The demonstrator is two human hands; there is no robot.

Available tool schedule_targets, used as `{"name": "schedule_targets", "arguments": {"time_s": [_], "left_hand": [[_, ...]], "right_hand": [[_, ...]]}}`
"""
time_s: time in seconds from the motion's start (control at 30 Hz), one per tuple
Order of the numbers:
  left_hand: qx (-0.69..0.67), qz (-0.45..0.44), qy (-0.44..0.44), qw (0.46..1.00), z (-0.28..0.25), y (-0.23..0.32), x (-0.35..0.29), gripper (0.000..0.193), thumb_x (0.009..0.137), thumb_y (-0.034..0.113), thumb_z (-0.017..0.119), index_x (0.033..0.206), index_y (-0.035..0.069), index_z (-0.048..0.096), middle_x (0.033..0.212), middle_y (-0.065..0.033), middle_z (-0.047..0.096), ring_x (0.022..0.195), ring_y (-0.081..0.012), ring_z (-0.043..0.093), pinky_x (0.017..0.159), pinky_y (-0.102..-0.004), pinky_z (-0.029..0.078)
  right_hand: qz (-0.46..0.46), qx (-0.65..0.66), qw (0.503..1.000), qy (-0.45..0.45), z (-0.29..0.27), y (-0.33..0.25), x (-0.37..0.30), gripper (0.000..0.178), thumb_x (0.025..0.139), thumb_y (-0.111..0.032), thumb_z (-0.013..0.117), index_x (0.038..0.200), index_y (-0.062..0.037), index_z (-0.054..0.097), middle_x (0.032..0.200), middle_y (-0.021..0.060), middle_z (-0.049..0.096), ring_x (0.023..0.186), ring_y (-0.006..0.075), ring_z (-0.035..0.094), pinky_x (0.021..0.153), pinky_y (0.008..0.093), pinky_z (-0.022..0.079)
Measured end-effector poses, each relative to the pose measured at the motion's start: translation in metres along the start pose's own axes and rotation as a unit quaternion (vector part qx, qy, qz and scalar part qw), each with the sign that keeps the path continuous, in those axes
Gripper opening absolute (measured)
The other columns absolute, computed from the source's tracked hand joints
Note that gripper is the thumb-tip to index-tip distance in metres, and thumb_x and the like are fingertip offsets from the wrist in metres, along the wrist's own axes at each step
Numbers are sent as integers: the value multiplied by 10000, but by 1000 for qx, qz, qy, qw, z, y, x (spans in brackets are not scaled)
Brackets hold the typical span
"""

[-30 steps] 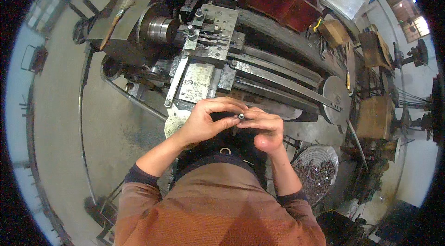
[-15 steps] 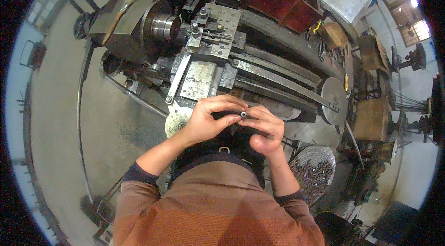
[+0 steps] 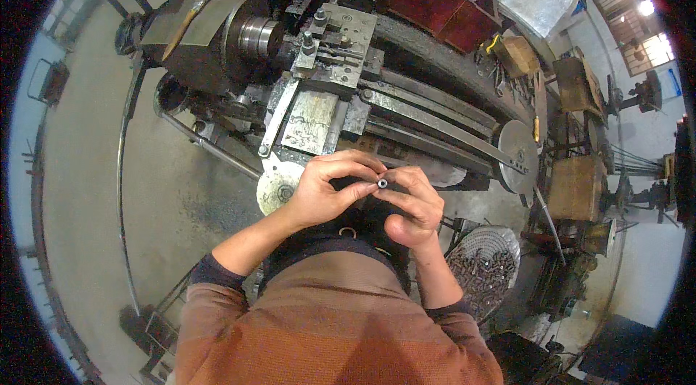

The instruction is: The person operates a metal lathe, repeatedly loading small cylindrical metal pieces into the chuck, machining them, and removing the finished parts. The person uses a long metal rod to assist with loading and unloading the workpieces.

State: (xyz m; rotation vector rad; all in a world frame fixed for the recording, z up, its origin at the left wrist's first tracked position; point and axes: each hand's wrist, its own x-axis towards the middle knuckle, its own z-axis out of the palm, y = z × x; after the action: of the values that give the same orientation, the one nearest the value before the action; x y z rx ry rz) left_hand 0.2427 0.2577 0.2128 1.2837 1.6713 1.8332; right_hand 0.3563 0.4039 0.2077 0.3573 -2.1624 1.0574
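Between the fingertips of both hands is a small metal bushing [image 3: 383, 183], its round bored end facing up. My left hand [image 3: 326, 188] pinches it from the left with thumb and fingers. From the right, the bent fingers of my right hand [image 3: 417, 204] close on it too. The rest of the part is hidden by the fingers. Both hands are in front of my waist, just on the near side of a lathe. Its carriage and tool post [image 3: 337, 44] stand beyond them, and a pale round handwheel disc [image 3: 281, 188] is left of my left hand.
The lathe's chuck [image 3: 257, 38] is at the upper left, with a brush [image 3: 185, 28] lying on the headstock. A round basket of small metal parts [image 3: 500, 240] stands at the right. Red bins [image 3: 428, 1] and spanners [image 3: 500, 79] are at the back.
Both hands keep hold of the bushing; its bored end shows slightly lower and more fully. The whole view has shifted a little.
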Motion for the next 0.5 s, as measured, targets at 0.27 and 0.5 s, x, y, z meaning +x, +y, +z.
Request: {"name": "schedule_targets", "arguments": {"time_s": [0.27, 0.5], "left_hand": [[-5, 18, -13, 1000, 2, 0, -1, 114, 722, 17, 676, 826, 8, 633, 932, -115, 646, 894, -233, 621, 788, -325, 488], [-14, -36, 0, 999, 10, 4, -6, 162, 756, 95, 677, 878, 7, 617, 922, -118, 639, 884, -211, 612, 785, -318, 477]], "right_hand": [[2, -22, 1000, 8, 0, -4, -3, 328, 768, -315, 594, 825, 3, 651, 905, 158, 590, 787, 317, 578, 689, 387, 462], [-26, -57, 998, 5, 2, -5, -5, 283, 743, -259, 611, 831, 9, 642, 911, 167, 585, 782, 326, 572, 685, 394, 466]]}}
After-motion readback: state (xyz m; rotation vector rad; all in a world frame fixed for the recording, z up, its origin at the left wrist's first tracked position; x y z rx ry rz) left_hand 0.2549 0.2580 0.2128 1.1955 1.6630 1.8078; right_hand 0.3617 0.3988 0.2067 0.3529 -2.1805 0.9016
